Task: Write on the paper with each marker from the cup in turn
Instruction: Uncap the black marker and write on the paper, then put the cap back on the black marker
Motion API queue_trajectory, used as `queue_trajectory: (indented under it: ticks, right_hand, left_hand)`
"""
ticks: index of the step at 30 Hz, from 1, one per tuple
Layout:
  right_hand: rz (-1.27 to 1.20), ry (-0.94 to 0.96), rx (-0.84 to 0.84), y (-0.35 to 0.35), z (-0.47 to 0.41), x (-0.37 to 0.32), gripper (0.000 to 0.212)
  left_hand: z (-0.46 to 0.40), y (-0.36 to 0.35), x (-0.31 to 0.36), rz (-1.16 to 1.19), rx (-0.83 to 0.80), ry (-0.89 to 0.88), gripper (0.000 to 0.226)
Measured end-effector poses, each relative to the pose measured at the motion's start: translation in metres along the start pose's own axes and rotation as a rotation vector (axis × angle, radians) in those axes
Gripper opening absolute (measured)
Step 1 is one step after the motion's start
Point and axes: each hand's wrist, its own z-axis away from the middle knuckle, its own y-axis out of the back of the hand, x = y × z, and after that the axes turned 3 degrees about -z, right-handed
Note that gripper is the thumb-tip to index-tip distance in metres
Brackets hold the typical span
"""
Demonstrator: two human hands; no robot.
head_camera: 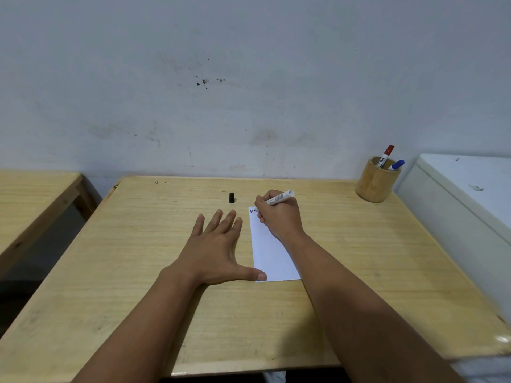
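A white sheet of paper [269, 252] lies on the wooden table [359, 252]. Small blue and red strokes mark its top left corner. My right hand [279, 214] grips a white-barrelled marker [279, 198], its tip down at that corner beside the strokes. My left hand [218, 250] lies flat on the table, fingers spread, thumb pressing the paper's lower left corner. A black marker cap [231, 197] stands on the table beyond my left fingers. A round wooden cup [374, 182] at the far right corner holds a red-capped marker [387, 154] and a blue-capped marker [396, 165].
A stained grey wall [249, 92] runs right behind the table. A second wooden table [30, 200] stands to the left across a gap. A white cabinet or appliance [464, 200] butts against the table's right edge next to the cup.
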Motion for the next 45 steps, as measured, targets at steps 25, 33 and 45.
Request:
queue_trajectory:
  ticks: [25, 33, 45]
  right_hand:
    - [-0.240, 0.021, 0.005, 0.026, -0.009, -0.042, 0.045]
    - [-0.467, -0.019, -0.237, 0.076, 0.006, -0.067, 0.035]
    - [-0.136, 0.256, -0.146, 0.086, 0.044, -0.090, 0.017]
  left_hand:
    - [-0.079, 0.025, -0.016, 0.251, 0.438, 0.212, 0.026]
    - [-0.086, 0.054, 0.001, 0.803, 0.494, 0.293, 0.014]
    - [-0.056, 0.138, 0.053, 1.457, 0.525, 0.168, 0.014]
